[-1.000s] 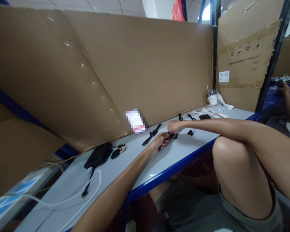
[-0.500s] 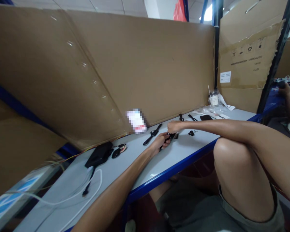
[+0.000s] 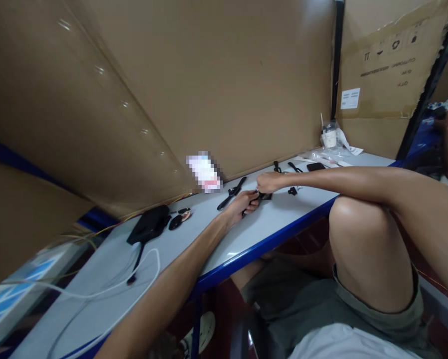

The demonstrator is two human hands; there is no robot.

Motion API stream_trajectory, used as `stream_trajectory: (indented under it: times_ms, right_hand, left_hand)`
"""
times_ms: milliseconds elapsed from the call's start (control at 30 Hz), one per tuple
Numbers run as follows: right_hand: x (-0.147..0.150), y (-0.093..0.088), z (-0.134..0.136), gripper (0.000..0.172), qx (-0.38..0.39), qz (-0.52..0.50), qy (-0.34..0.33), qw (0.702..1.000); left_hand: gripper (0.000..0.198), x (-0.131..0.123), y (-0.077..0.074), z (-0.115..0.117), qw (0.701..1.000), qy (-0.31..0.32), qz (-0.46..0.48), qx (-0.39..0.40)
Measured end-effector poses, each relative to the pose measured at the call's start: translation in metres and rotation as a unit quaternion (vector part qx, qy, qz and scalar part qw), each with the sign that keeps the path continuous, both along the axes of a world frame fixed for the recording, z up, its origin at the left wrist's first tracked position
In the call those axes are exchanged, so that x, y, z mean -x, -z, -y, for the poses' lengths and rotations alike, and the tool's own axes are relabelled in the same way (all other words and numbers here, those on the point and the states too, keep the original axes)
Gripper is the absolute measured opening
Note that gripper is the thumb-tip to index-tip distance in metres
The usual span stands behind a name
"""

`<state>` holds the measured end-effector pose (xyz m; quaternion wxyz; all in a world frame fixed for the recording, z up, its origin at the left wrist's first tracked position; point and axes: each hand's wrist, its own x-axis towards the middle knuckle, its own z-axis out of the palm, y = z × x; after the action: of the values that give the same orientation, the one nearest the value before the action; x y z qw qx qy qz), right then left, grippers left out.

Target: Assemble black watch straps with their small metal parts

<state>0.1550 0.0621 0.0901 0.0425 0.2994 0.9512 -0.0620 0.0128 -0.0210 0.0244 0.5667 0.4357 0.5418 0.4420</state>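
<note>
My left hand (image 3: 242,205) is closed around a slim black piece, which looks like a watch strap; its end pokes out below my fingers. My right hand (image 3: 270,182) is pinched closed against the same spot, touching or nearly touching my left fingertips. What it grips is too small and hidden to make out. Just under it a small dark flat part (image 3: 266,196) lies close to the table. Behind my left hand rests a black watch with its strap (image 3: 231,193). Right of my hands sits a small black part (image 3: 292,191) with tiny shiny bits beside it.
Further back lie black straps (image 3: 294,167), a dark flat phone-like thing (image 3: 315,167) and a cup (image 3: 330,137) in clear plastic. A blurred-out screen (image 3: 206,172) leans on the cardboard wall (image 3: 224,89). Leftward are a black case (image 3: 149,224) and a white cable (image 3: 158,259).
The view has tilted downward, so the table sits higher in the picture. My left hand has drawn slightly left along the black piece; my right hand stays pinched close by.
</note>
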Motion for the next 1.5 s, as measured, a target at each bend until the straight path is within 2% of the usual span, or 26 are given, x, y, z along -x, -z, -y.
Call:
stream_trajectory:
  times_ms: [100, 267, 400, 533, 633, 700, 833, 933, 1033, 1167, 1267, 1400, 1500]
  right_hand:
    - [-0.004, 0.004, 0.002, 0.043, -0.05, -0.015, 0.005, 0.999]
    - [-0.011, 0.007, 0.005, 0.046, -0.066, -0.019, -0.014, 0.998]
    - [-0.012, 0.006, 0.007, 0.047, -0.109, -0.004, -0.038, 0.993]
    - [-0.009, 0.005, 0.006, 0.043, -0.112, -0.024, -0.014, 0.993]
    - [-0.006, 0.002, 0.005, 0.032, -0.068, -0.066, -0.008, 0.995]
    - [-0.003, -0.001, 0.006, 0.027, -0.007, -0.093, 0.007, 0.996]
    - [0.001, -0.007, 0.011, 0.027, 0.157, -0.131, 0.073, 0.976]
    - [0.002, -0.008, 0.01, 0.026, 0.206, -0.15, 0.071, 0.964]
    - [0.002, -0.006, 0.002, 0.024, 0.165, -0.134, 0.034, 0.977]
    - [0.001, -0.002, -0.007, 0.022, 0.007, -0.111, -0.06, 0.992]
    - [-0.001, -0.003, -0.003, 0.025, -0.084, -0.076, -0.092, 0.989]
    - [0.001, -0.007, 0.008, 0.029, -0.116, -0.037, -0.093, 0.988]
    - [0.004, -0.007, 0.012, 0.029, -0.086, -0.051, -0.066, 0.993]
  left_hand:
    - [0.019, 0.002, 0.003, -0.002, 1.0, 0.0, 0.004, 0.006]
    - [0.015, 0.002, 0.002, -0.002, 1.0, 0.005, -0.002, 0.01]
    - [0.016, 0.0, -0.001, -0.001, 1.0, 0.001, -0.009, 0.018]
    - [0.018, -0.003, -0.003, 0.0, 1.0, 0.0, -0.012, 0.018]
    - [0.019, -0.003, -0.003, 0.0, 1.0, -0.008, 0.0, 0.019]
    - [0.017, -0.003, -0.003, 0.0, 1.0, -0.006, 0.005, 0.019]
    - [0.009, -0.001, -0.003, 0.0, 0.999, 0.016, 0.025, 0.015]
    - [0.011, 0.001, -0.001, -0.001, 0.999, 0.017, 0.037, 0.015]
    - [0.009, 0.001, 0.0, -0.002, 0.999, 0.017, 0.03, 0.008]
    - [0.015, 0.002, 0.001, -0.003, 1.0, 0.004, 0.029, 0.011]
    - [0.021, 0.003, 0.002, -0.004, 0.999, -0.002, 0.038, 0.016]
    - [0.021, 0.003, 0.001, -0.004, 0.999, 0.007, 0.035, 0.022]
    - [0.021, 0.002, -0.001, -0.001, 1.0, 0.004, 0.023, 0.02]
